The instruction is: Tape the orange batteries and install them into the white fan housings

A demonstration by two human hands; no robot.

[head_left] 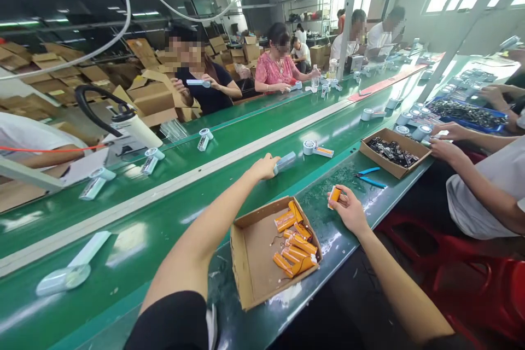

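My left hand [266, 166] reaches out over the green conveyor belt [172, 213] and grips a pale handheld fan body [285, 162] lying on it. My right hand [348, 209] rests on the green bench edge and holds an orange battery cell [334, 196] between its fingers. Between my arms sits an open cardboard box [252, 251] with several orange battery cells [295, 246] and thin wires piled at its right side.
More fan bodies [315, 149] lie along the belt. Blue-handled pliers [369, 176] lie beside a cardboard box of dark parts [394, 152]. A co-worker's hands [445, 142] work at my right; other people sit across the belt. Red stools [471, 279] stand below.
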